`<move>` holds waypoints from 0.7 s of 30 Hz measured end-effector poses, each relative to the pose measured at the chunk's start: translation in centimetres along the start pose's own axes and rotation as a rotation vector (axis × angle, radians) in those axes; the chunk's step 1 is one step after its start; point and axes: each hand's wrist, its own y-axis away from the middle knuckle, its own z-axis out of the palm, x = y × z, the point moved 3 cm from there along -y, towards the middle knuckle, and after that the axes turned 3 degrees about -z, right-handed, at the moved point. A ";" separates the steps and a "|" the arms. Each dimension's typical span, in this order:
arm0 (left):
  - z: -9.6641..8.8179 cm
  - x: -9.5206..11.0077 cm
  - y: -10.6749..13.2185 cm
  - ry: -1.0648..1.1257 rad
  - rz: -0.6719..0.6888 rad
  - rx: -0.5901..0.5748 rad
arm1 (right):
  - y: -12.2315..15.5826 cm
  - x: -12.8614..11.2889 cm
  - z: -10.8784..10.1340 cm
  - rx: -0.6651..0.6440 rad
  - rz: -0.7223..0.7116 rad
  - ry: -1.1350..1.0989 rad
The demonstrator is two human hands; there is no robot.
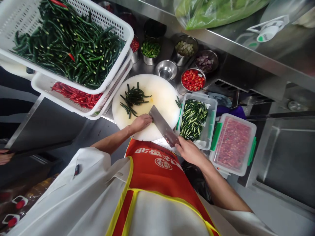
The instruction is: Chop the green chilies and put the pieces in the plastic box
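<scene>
In my right hand (pixel 190 150) is the handle of a cleaver (pixel 162 126), its broad blade lying slantwise over the round white cutting board (pixel 164 87). My left hand (pixel 142 122) is closed low on the board, its fingertips beside the blade. A bit of green chili pepper shows at those fingertips; most of it is hidden. Beyond my left hand lies a loose pile of whole dark green chilies (pixel 134 96). A few more green chilies (pixel 178 102) rest at the board's right edge. To the right, a clear plastic box (pixel 213 108) holds cut green chilies (pixel 193 119).
White baskets of green chilies (pixel 73 49) and red chilies (pixel 78 95) stand at left. Behind the board are metal bowls, one with chopped red chilies (pixel 193 80). A lidded box of minced meat (pixel 233 142) sits at right. A steel shelf (pixel 246 49) overhangs the back. Another person's hand (pixel 5 156) shows far left.
</scene>
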 end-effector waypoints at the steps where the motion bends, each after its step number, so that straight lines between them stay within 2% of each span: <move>1: 0.1 0.1 0.0 -0.009 -0.001 0.009 | 0.1 0.0 -0.2 -0.020 0.001 -0.002; 4: 0.4 0.1 0.0 -0.017 0.003 0.028 | -0.5 -0.2 0.0 -0.049 0.002 0.008; 11: 0.1 -1.0 -0.1 -0.045 -0.033 0.037 | -4.3 -1.7 3.0 0.031 0.014 0.075; 14: -0.3 -1.3 -0.1 -0.037 -0.028 0.038 | -4.3 -1.5 2.7 0.039 -0.005 0.083; 18: -0.9 -2.0 -0.1 -0.041 -0.116 0.151 | -3.6 -0.9 1.6 0.032 -0.025 0.128; 21: -0.8 -2.3 -0.2 -0.034 -0.095 0.115 | -3.4 -0.8 1.2 0.012 -0.026 0.158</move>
